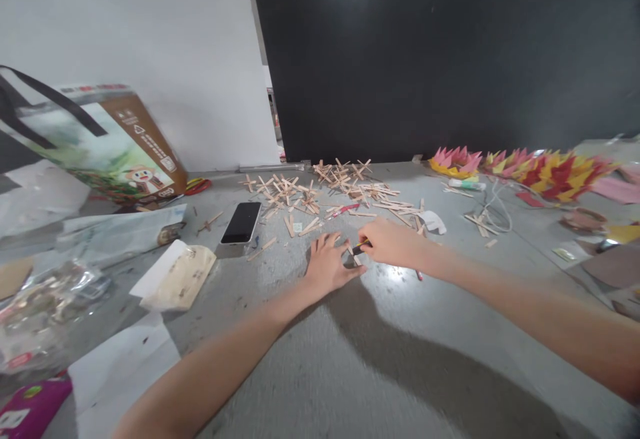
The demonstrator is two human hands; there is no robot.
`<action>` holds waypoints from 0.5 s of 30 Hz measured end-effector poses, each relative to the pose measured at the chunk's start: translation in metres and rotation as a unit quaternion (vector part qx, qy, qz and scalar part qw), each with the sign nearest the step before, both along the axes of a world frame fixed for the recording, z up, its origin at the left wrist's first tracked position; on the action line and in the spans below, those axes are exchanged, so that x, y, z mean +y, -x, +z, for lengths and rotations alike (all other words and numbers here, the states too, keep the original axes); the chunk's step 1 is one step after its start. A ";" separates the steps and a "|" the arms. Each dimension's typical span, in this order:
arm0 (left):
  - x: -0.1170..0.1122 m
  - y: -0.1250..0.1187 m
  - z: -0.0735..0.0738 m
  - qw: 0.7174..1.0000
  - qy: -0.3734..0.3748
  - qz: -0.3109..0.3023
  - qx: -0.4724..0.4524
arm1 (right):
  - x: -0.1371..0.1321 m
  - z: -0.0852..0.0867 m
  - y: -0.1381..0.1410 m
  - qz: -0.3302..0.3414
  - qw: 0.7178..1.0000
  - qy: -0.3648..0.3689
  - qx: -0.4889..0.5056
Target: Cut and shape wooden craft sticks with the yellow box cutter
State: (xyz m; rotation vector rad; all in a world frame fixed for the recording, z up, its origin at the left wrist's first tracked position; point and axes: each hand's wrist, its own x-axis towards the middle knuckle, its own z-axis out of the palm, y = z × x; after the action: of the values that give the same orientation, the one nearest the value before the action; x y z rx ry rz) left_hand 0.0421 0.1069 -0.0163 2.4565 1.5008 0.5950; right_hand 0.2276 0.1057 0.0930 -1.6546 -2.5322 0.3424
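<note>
My left hand (327, 264) rests on the grey table with its fingers spread. Its thumb and index finger hold a short wooden stick (356, 260) down at its two ends. Close on the right, my right hand (389, 240) is closed around a small cutting tool with black and yellow parts (361, 247), perhaps a utility knife. The tool's tip is at or just over the stick; whether it touches cannot be made out. Just beyond both hands lies a loose heap of flat wooden sticks (295, 196), some joined into crosses.
Left of the heap lies a phone (241, 222). Farther left are a packet (180, 274), white paper (123, 372), plastic bags (50, 299) and a printed shopping bag (100, 139). Folded paper flowers (560, 176), a glue stick (467, 185) and a white cable (507, 209) lie right. A black panel (440, 59) stands behind.
</note>
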 end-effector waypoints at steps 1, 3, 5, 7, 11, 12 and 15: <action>0.000 0.000 0.000 1.000 0.003 0.000 -0.003 | 0.000 0.000 0.001 -0.002 1.000 -0.002 0.001; 0.001 -0.001 0.000 1.000 0.006 -0.002 -0.008 | 0.000 -0.001 0.001 -0.002 1.000 -0.003 0.003; 0.001 -0.001 0.000 1.000 0.006 -0.001 -0.009 | -0.001 -0.002 0.001 -0.006 1.000 -0.005 0.006; 0.002 -0.001 -0.002 1.000 0.003 0.001 -0.009 | -0.002 -0.004 0.000 -0.012 1.000 -0.007 0.007; 0.002 0.000 -0.004 1.000 -0.001 0.001 -0.010 | -0.007 -0.005 -0.002 -0.020 1.000 -0.015 0.014; 0.003 0.000 -0.004 1.000 0.006 -0.003 -0.015 | -0.008 -0.004 -0.003 -0.019 0.999 -0.017 0.020; 0.003 0.004 0.000 0.994 0.013 0.038 -0.097 | -0.013 -0.008 -0.013 -0.015 0.998 -0.023 0.054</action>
State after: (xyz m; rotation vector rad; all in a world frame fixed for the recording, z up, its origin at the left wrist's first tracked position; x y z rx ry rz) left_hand 0.0386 0.1099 -0.0166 2.2561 1.5190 0.7980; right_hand 0.2403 0.0929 0.0851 -1.6100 -2.4164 0.3596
